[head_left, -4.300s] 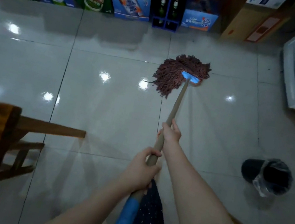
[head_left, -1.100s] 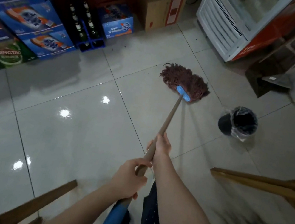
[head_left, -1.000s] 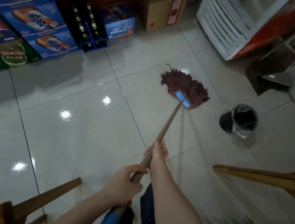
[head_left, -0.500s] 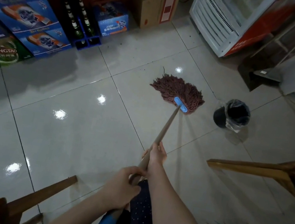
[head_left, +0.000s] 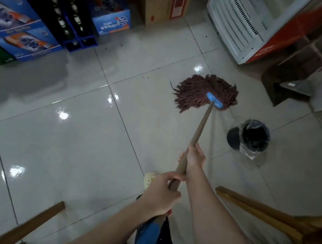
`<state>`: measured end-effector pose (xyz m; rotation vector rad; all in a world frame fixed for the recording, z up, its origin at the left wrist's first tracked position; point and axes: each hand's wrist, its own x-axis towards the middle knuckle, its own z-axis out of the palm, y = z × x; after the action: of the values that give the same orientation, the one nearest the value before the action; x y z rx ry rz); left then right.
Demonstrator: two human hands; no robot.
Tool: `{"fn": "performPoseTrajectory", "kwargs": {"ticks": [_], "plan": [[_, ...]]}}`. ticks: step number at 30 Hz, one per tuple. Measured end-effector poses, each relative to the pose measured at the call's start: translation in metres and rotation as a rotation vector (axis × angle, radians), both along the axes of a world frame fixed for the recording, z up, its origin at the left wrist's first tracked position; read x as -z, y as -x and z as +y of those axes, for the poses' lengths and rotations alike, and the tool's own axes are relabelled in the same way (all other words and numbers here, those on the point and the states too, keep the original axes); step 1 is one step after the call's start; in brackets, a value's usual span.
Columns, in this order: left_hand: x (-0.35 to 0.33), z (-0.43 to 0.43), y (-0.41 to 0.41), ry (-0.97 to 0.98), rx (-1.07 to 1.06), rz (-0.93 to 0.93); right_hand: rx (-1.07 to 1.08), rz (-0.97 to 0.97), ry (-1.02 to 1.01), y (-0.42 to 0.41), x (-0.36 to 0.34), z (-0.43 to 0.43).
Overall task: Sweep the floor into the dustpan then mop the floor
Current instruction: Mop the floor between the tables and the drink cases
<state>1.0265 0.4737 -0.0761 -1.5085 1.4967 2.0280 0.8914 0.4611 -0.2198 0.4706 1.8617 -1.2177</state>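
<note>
**A:** What fills most of the view?

**B:** A glossy, pale tiled floor (head_left: 65, 148) with lights mirrored in it. At its far edge, top right, stands a white louvred cooler (head_left: 233, 22). Stacked blue drink cartons (head_left: 13, 16) line the left.

**A:** Any other containers back there?

**B:** A brown cardboard box (head_left: 159, 3) with a white box on top. Both are closed, so I cannot tell their contents. Left of it sits a smaller blue carton (head_left: 111, 20), also sealed. Next to that is a dark blue crate (head_left: 79, 41) holding upright dark bottles (head_left: 75, 18) in its compartments.

**A:** And nearer the person?

**B:** Wooden furniture legs (head_left: 258, 212) jut in from the right, and a wooden bar (head_left: 34, 222) comes in at lower left.

**A:** Where is the mop?

**B:** Its reddish-brown string head (head_left: 199, 92) lies spread flat on the tiles, mid-floor toward the far right, under a blue clamp (head_left: 214, 100). The wooden handle (head_left: 201, 124) slants back to the person.

**A:** Is the bin close to it?

**B:** Just right of the head but not touching it. It is a small black bin (head_left: 249, 135) lined with a clear plastic bag. Its inside is dark, so I cannot tell what it holds.

**A:** The hands?

**B:** Both are clamped on the handle. The right hand (head_left: 194, 160) wraps it lower down, and the left hand (head_left: 161, 195) grips it nearer the body, just above the blue end. A few dark specks (head_left: 148, 78) dot the tiles by the crate.
</note>
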Motion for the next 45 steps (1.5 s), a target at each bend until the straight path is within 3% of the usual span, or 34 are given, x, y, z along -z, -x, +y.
{"fn": "performPoseTrajectory", "kwargs": {"ticks": [10,18,28,38,45], "plan": [[0.006,-0.081,0.126,0.011,-0.022,0.042,-0.023,0.023,-0.016,0.133,0.000,-0.082],[-0.002,-0.080,0.129,0.035,-0.009,0.047,0.048,-0.013,0.032,0.137,0.000,-0.082],[-0.016,-0.040,0.029,0.078,0.025,0.064,0.025,-0.009,0.052,0.041,-0.016,-0.046],[-0.049,0.024,-0.124,0.134,0.065,0.032,0.041,-0.103,0.172,-0.116,-0.037,0.025],[-0.070,0.072,-0.179,0.138,0.126,0.016,0.033,-0.222,0.190,-0.177,-0.061,0.083]]}}
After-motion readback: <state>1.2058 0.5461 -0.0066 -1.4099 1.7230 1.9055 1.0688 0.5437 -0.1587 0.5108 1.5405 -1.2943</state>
